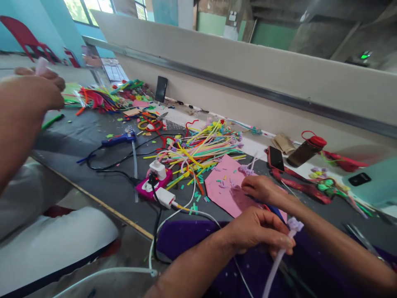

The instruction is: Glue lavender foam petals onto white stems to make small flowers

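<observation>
Left hand (254, 231) pinched lilac stem (274, 269) closed, best steadied near the fingertips (lightly); beyond those fingers, right hand (263, 188) curled over pink sheet (217, 186), its opening and hold unclear.

This looked like a craft workshop. The long dark table (71, 140) had heaps of bright fuzzy sticks (198, 151), a blue glue gun (119, 140) and little cut bits (196, 203) on it. A co-worker's arm (25, 103) was there too.
</observation>
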A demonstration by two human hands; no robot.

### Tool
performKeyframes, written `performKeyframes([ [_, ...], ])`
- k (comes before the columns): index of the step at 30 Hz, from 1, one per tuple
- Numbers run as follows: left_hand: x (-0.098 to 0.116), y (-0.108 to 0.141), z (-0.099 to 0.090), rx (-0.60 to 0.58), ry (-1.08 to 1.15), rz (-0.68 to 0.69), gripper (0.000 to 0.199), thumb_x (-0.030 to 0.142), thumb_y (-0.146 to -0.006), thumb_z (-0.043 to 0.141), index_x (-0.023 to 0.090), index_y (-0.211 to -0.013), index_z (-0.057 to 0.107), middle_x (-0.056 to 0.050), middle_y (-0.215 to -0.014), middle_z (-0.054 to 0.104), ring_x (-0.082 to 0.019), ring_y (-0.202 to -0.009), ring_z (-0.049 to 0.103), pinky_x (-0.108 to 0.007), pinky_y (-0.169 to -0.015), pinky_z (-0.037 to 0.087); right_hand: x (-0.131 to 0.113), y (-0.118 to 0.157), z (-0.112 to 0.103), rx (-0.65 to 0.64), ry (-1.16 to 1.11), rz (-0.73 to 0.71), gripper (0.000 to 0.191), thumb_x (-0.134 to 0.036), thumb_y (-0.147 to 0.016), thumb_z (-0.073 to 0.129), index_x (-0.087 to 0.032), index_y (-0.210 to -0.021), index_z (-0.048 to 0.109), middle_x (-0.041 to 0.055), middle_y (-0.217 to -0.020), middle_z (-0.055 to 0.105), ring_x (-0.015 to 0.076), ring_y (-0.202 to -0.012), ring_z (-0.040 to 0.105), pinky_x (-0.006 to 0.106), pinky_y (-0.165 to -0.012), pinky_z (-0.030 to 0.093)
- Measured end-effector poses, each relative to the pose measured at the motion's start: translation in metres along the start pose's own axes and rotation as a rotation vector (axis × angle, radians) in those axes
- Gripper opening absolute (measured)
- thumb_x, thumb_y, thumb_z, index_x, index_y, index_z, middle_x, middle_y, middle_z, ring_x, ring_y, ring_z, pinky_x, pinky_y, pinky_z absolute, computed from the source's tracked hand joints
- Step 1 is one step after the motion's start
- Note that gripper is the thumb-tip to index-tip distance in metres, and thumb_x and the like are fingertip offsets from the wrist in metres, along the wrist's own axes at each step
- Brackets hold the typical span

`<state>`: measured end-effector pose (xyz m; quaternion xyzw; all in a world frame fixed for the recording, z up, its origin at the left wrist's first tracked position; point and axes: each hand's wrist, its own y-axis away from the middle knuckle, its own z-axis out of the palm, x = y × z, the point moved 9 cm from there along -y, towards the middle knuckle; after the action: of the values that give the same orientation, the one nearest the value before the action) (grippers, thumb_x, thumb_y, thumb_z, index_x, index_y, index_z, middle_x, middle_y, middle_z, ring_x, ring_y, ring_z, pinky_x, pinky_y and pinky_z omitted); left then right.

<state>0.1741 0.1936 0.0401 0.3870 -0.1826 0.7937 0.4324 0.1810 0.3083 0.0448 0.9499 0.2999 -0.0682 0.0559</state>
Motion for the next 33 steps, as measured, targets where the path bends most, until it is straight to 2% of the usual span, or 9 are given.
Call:
performKeyframes([
  [4,0.005,0.003,-0.001,0.001,0.025,0.007,0.024,0.028,-0.057,0.076,0.013,-0.071,0.064,0.000,-0.065,0.063,-0.005,-0.043,0.049,-0.018,-0.037,0.026,-0.014,-0.018,0.005,0.013,0.026,-0.042,0.021,-0.018,-0.083,0.046,-0.020,-0.092,0.065,0.0032,-0.090,0.066,0.0151,-0.079,0.059,0.022,-0.068,0.041],
  [8,0.009,0.005,-0.005,0.020,0.073,0.028,0.026,0.028,-0.056,0.076,0.013,-0.073,0.065,-0.001,-0.067,0.063,-0.006,-0.045,0.050,-0.018,-0.038,0.029,-0.026,-0.037,0.004,0.047,0.062,-0.068,0.025,-0.021,-0.088,0.041,-0.020,-0.103,0.061,0.0057,-0.100,0.061,0.0161,-0.091,0.056,0.024,-0.076,0.040],
  [12,0.011,0.005,-0.008,0.041,0.083,0.055,0.025,0.027,-0.056,0.076,0.013,-0.073,0.065,-0.001,-0.068,0.063,-0.005,-0.046,0.050,-0.017,-0.038,0.029,-0.028,-0.060,0.005,0.081,0.110,-0.044,0.026,-0.020,-0.088,0.043,-0.018,-0.109,0.057,0.0086,-0.105,0.057,0.0181,-0.098,0.052,0.025,-0.079,0.039],
  [16,0.011,0.005,-0.010,0.063,0.084,0.039,0.024,0.027,-0.056,0.075,0.013,-0.072,0.064,-0.001,-0.066,0.064,-0.005,-0.044,0.051,-0.017,-0.040,0.035,-0.023,-0.081,0.004,0.116,0.158,0.013,0.026,-0.019,-0.088,0.041,-0.016,-0.111,0.054,0.0110,-0.107,0.054,0.0207,-0.099,0.049,0.027,-0.077,0.039],
  [19,0.013,0.006,-0.012,0.087,0.084,0.039,0.024,0.028,-0.056,0.075,0.012,-0.070,0.064,-0.001,-0.065,0.065,-0.005,-0.043,0.051,-0.017,-0.039,0.035,-0.020,-0.098,0.004,0.133,0.179,0.041,0.027,-0.022,-0.089,0.041,-0.015,-0.113,0.052,0.0119,-0.110,0.052,0.0224,-0.100,0.048,0.028,-0.075,0.040],
  [23,0.015,0.007,-0.013,0.117,0.096,0.056,0.024,0.027,-0.056,0.075,0.012,-0.069,0.063,0.000,-0.063,0.064,-0.005,-0.042,0.052,-0.017,-0.040,0.036,-0.020,-0.119,0.011,0.120,0.193,0.049,0.028,-0.030,-0.089,0.039,-0.014,-0.106,0.055,0.0122,-0.107,0.054,0.0234,-0.095,0.052,0.029,-0.072,0.040],
  [27,0.014,0.007,-0.014,0.117,0.105,0.065,0.024,0.027,-0.055,0.076,0.012,-0.068,0.063,-0.001,-0.064,0.064,-0.005,-0.043,0.051,-0.017,-0.040,0.037,-0.018,-0.122,0.016,0.080,0.205,0.029,0.024,-0.024,-0.088,0.039,-0.015,-0.101,0.058,0.0101,-0.099,0.058,0.0218,-0.089,0.055,0.028,-0.068,0.039],
  [33,0.012,0.007,-0.013,0.102,0.075,0.023,0.025,0.029,-0.055,0.076,0.012,-0.070,0.064,0.000,-0.064,0.065,-0.005,-0.041,0.052,-0.016,-0.037,0.033,-0.013,-0.099,0.017,-0.001,0.209,-0.033,0.024,-0.024,-0.087,0.042,-0.019,-0.100,0.062,0.0075,-0.097,0.060,0.0184,-0.083,0.058,0.024,-0.063,0.037],
])
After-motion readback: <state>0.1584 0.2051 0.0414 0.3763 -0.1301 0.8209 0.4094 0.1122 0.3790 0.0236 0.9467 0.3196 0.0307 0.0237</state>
